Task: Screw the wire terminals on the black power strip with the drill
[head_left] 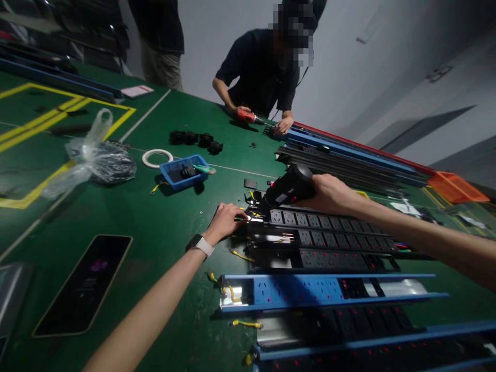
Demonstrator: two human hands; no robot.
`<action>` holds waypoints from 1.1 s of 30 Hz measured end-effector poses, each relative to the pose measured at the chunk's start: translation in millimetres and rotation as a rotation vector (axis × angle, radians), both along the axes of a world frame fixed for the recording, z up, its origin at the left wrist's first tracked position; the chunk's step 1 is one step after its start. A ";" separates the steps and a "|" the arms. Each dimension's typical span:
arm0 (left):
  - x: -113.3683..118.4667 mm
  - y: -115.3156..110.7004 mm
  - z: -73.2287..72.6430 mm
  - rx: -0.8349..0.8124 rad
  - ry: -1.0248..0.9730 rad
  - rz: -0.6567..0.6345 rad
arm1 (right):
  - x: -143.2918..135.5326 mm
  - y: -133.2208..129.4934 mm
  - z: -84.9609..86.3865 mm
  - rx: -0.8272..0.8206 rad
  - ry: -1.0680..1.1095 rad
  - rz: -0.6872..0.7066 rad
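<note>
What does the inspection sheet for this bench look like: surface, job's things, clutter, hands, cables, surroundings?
Surface: green table with yellow and white marking lines.
Job's things: black power strip lying flat among other black and blue strips; black electric screwdriver tipped down at its left end.
Clutter: blue tray, tape roll, plastic bag, phone, black parts.
Hands: left hand rests at the strip's end, fingertips on small wires; right hand grips the screwdriver.
Cables: short yellow wires loose on the table.
Surroundings: a co-worker opposite holds an orange tool; another person stands behind; orange bin at right.
</note>
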State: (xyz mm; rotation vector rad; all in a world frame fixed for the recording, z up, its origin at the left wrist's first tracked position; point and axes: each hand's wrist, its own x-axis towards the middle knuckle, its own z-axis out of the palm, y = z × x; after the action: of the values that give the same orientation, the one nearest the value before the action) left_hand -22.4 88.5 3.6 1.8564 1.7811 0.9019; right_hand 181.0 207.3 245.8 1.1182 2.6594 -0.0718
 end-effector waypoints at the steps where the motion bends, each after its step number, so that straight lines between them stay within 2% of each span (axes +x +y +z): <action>1: -0.1 -0.2 0.8 0.000 0.001 -0.004 | 0.4 1.2 -0.5 0.005 0.008 0.006; 5: 0.0 -0.7 3.4 0.000 -0.002 -0.002 | 4.3 0.4 -4.1 0.021 -0.041 -0.005; 13: 0.4 -0.7 3.8 0.002 -0.005 -0.001 | 2.3 -4.3 -12.2 0.294 -0.115 -0.017; 19: 1.1 1.1 3.2 -0.007 -0.012 0.006 | -18.4 -24.7 7.3 0.292 -0.188 0.390; 23: 0.3 1.9 1.1 0.008 0.004 0.009 | -25.8 -8.9 14.4 0.200 -0.143 0.597; 28: -1.5 1.3 1.0 0.007 0.028 -0.015 | -16.1 15.6 10.0 0.151 -0.178 0.670; 33: -1.0 0.7 5.2 -0.012 -0.001 -0.010 | -9.0 -1.6 7.6 0.242 -0.151 0.585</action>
State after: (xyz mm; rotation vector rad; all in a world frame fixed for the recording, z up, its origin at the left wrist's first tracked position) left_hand -23.4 89.2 8.7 1.8561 1.7710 0.8860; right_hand 172.0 205.8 253.4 0.3405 2.7865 0.4328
